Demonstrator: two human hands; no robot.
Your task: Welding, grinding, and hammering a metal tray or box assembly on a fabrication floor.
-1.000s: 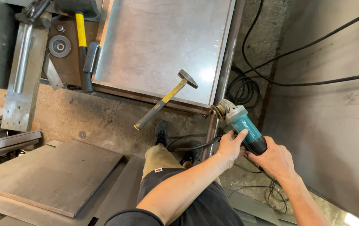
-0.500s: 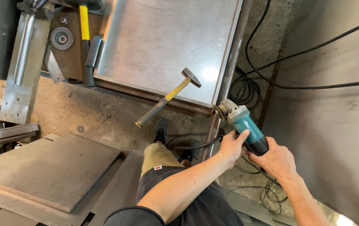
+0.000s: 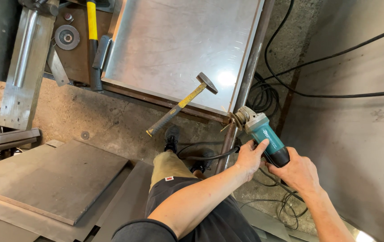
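even, fairly bright daylight; a white glare spot sits on the steel sheet [image 3: 178,49] near the hammer head, shadows stay soft, focus sharp throughout.

- This is a metal workshop, the kind where steel gets cut and ground.
- A big shiny steel sheet [image 3: 178,45] lies in a rusty frame, scratched all over, with a hammer [image 3: 183,104] resting on its edge.
- Both hands grip a teal angle grinder [image 3: 259,132], its disc against the frame's steel tube [image 3: 245,85].
- More steel plates [image 3: 44,179] are stacked on the bare concrete floor [image 3: 107,121], which is dusty and stained.
- Black power cables [image 3: 268,89] trail and coil across the floor.
- A spare grinding disc [image 3: 67,36] and a yellow-handled tool [image 3: 92,27] lie on a brown counter [image 3: 77,58] nearby.
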